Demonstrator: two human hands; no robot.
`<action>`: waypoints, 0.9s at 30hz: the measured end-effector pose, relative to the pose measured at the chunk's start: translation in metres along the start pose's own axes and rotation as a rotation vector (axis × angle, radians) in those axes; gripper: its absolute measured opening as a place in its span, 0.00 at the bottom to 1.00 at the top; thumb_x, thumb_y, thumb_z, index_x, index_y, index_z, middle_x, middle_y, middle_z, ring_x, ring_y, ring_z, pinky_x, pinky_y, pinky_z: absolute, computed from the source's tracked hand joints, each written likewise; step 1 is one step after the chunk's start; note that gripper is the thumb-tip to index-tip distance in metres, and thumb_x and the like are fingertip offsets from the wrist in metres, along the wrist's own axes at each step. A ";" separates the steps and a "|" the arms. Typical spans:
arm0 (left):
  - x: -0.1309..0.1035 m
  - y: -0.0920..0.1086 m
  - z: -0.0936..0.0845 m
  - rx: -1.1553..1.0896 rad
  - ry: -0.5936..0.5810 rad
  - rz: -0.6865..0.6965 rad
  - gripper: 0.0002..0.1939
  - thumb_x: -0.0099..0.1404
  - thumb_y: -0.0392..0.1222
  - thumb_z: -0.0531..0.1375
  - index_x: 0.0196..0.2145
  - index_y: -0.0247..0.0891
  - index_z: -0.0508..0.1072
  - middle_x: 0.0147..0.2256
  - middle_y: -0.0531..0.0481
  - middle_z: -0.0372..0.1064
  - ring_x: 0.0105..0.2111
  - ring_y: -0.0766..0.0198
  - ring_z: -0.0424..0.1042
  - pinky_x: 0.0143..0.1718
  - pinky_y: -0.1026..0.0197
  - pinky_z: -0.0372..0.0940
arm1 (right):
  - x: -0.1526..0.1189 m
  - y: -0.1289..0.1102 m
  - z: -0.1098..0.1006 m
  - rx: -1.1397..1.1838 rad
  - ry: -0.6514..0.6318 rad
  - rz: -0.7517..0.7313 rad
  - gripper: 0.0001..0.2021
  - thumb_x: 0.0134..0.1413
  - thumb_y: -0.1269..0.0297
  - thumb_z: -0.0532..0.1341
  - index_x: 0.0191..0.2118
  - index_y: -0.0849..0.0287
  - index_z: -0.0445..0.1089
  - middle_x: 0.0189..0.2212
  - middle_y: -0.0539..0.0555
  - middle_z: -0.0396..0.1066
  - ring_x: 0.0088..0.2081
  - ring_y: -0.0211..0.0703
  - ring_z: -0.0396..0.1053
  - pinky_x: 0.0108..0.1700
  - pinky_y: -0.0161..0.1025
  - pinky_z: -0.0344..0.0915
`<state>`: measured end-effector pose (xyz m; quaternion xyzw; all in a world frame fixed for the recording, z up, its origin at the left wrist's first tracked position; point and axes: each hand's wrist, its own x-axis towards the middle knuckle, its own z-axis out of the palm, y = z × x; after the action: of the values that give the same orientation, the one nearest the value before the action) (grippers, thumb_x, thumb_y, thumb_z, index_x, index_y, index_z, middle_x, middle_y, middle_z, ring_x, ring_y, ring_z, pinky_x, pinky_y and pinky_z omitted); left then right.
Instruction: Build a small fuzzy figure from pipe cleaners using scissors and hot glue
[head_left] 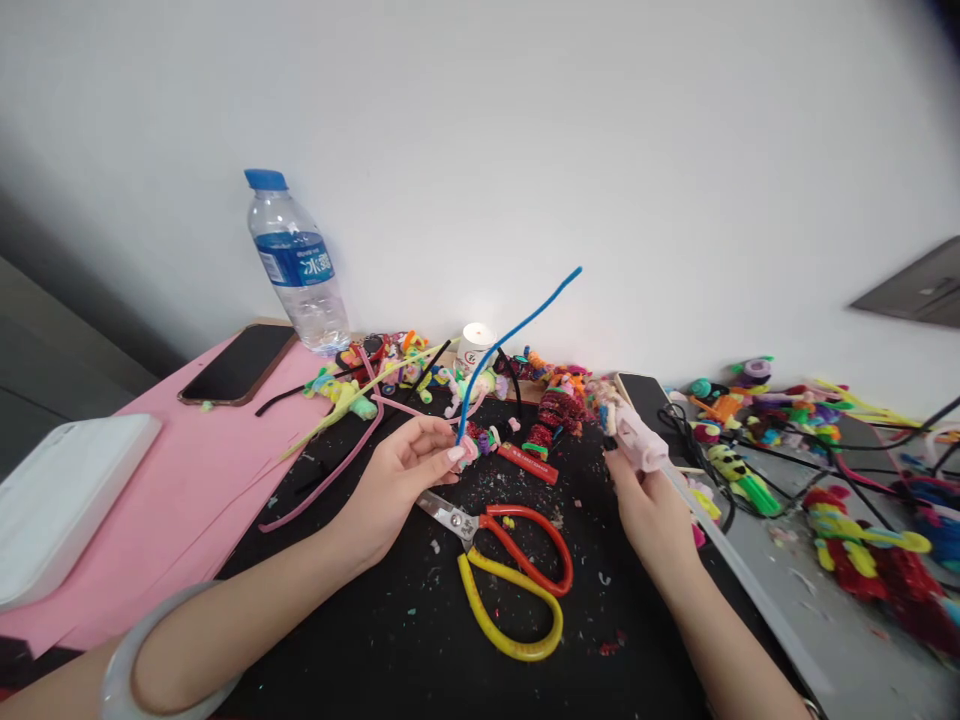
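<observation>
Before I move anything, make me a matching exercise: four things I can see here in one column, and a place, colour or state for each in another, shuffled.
Things
1. scissors
2. blue stem
3. water bottle
4. white box

Places, colours or states
A. at the far left edge of the view, on the pink sheet
B. rising from the fingers of the left hand
C. lying on the black mat
D. closed with a blue cap

Right pairs: 1-C, 2-B, 3-D, 4-A

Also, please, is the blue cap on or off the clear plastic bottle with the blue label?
On: the blue cap covers the mouth of the clear plastic bottle. How tightly it is screwed, I cannot tell.
</observation>
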<state>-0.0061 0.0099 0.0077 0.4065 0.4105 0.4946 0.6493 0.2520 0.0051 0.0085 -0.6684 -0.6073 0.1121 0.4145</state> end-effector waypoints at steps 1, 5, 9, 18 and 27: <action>0.000 0.000 0.000 -0.001 0.001 0.001 0.09 0.59 0.39 0.63 0.36 0.38 0.66 0.33 0.54 0.69 0.32 0.71 0.67 0.34 0.68 0.64 | 0.003 0.001 0.000 -0.071 0.016 0.005 0.16 0.55 0.61 0.53 0.47 0.60 0.66 0.41 0.59 0.70 0.43 0.54 0.67 0.41 0.46 0.65; -0.001 0.000 0.001 -0.015 -0.019 -0.005 0.09 0.59 0.39 0.63 0.35 0.38 0.66 0.34 0.54 0.70 0.32 0.71 0.68 0.35 0.68 0.65 | 0.011 0.013 0.001 -0.293 0.011 0.033 0.20 0.54 0.63 0.52 0.51 0.67 0.60 0.44 0.66 0.66 0.45 0.58 0.65 0.45 0.49 0.63; -0.001 -0.001 0.001 -0.030 -0.046 0.004 0.09 0.59 0.39 0.63 0.36 0.39 0.66 0.34 0.54 0.71 0.33 0.70 0.69 0.35 0.67 0.65 | 0.009 0.022 0.004 -0.520 -0.050 -0.031 0.21 0.51 0.69 0.51 0.52 0.73 0.59 0.44 0.71 0.65 0.49 0.61 0.62 0.49 0.52 0.60; -0.005 0.002 0.004 -0.006 -0.169 -0.047 0.08 0.58 0.38 0.63 0.34 0.37 0.67 0.31 0.52 0.72 0.30 0.68 0.71 0.34 0.65 0.66 | 0.005 0.024 0.008 -0.589 -0.102 -0.051 0.21 0.44 0.69 0.55 0.49 0.66 0.61 0.45 0.67 0.66 0.48 0.60 0.63 0.48 0.52 0.60; -0.006 0.004 0.004 0.014 -0.195 -0.061 0.08 0.58 0.38 0.63 0.33 0.38 0.66 0.32 0.51 0.73 0.29 0.69 0.71 0.33 0.66 0.65 | 0.009 0.029 0.006 -0.499 -0.130 0.027 0.16 0.46 0.68 0.52 0.43 0.65 0.62 0.41 0.66 0.65 0.46 0.59 0.63 0.47 0.53 0.59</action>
<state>-0.0042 0.0042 0.0132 0.4446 0.3609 0.4297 0.6982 0.2712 0.0181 -0.0123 -0.7495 -0.6325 0.0070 0.1951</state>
